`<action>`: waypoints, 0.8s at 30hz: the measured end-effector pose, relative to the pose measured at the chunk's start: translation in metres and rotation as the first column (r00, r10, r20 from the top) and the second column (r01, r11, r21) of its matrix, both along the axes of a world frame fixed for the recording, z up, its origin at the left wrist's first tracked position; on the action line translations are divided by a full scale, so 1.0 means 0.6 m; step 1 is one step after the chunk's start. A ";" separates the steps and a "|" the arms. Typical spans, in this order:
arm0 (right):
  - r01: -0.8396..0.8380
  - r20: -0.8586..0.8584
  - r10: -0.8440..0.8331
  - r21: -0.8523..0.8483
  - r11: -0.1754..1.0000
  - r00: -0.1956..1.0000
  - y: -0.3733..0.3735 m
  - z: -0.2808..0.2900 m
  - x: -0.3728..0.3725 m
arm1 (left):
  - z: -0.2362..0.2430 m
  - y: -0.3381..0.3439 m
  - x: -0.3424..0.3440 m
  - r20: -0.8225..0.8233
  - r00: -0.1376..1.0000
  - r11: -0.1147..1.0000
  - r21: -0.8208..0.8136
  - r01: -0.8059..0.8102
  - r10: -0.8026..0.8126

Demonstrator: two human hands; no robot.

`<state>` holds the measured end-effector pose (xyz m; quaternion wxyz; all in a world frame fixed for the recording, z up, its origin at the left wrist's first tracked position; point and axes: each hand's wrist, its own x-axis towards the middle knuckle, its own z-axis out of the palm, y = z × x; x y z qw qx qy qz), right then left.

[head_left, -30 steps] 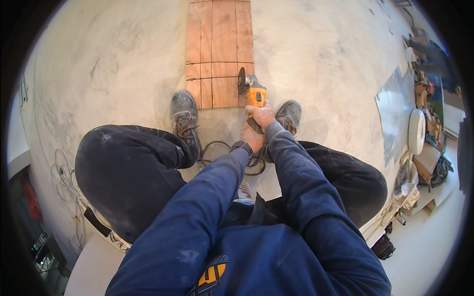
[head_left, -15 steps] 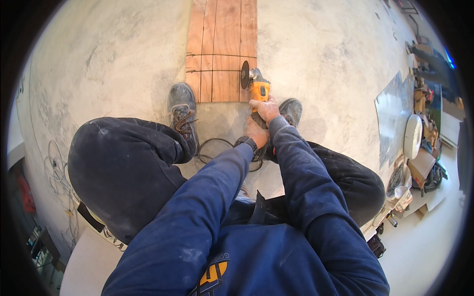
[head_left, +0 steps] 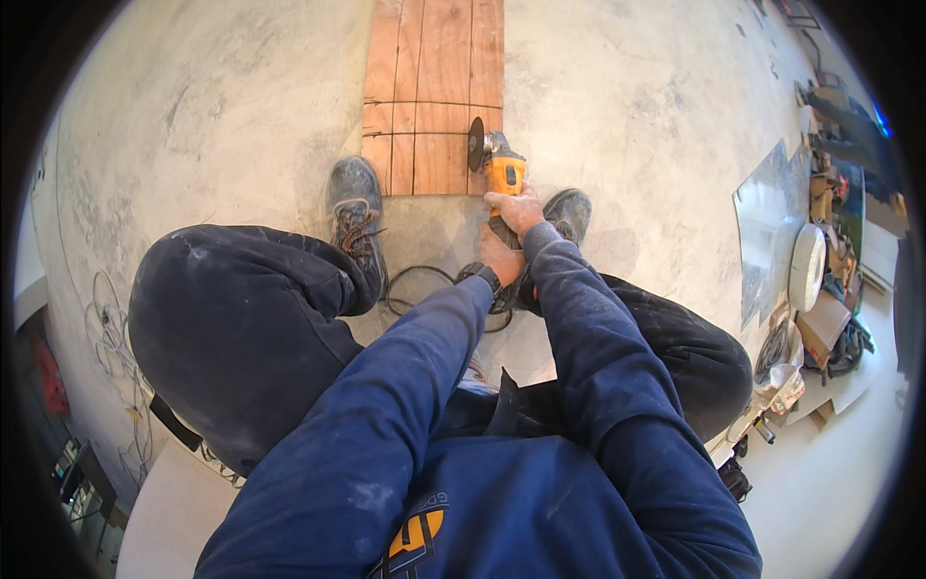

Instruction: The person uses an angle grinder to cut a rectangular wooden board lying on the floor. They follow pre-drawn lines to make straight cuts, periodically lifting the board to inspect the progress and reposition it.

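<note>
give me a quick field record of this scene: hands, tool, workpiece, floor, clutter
right hand: grips the yellow angle grinder near its body
left hand: holds the grinder's rear handle
disc: upright at the wooden board's right edge
cord: looped between the boots
floor: dusty concrete
clutter: white roll at far right

We see a building site or a rough workshop, not a home in use; the floor (head_left: 627, 87) is bare grey concrete, dusty and marked with pale scuffs. A wooden board (head_left: 434, 87) with cut lines lies flat on it, and a yellow angle grinder (head_left: 497, 164) with a black cable (head_left: 415, 289) rests at its edge; the person wears dusty work boots (head_left: 352, 207) and dark work clothes. At the right side we find a heap of materials (head_left: 820, 289): a metal sheet, a white disc, cardboard and cables, all lying loose on the floor.
</note>
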<state>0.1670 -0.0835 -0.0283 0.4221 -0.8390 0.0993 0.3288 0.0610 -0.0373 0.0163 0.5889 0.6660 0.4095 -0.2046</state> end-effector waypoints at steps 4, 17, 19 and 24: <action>-0.009 0.003 0.009 0.008 1.000 1.000 -0.004 -0.009 -0.009 | -0.002 -0.001 -0.009 0.052 0.999 0.999 -0.042 0.000 0.002; -0.038 -0.013 0.038 0.018 0.999 0.999 -0.023 -0.024 -0.037 | -0.044 -0.030 -0.044 0.115 0.993 1.000 0.015 0.018 -0.020; -0.029 -0.031 0.031 0.059 0.998 0.999 -0.026 -0.013 -0.048 | -0.032 -0.031 -0.053 0.001 1.000 1.000 -0.008 -0.018 0.018; -0.001 -0.042 0.002 0.023 1.000 0.999 -0.032 0.003 -0.074 | -0.001 -0.024 -0.067 0.129 0.991 0.985 -0.172 -0.007 0.030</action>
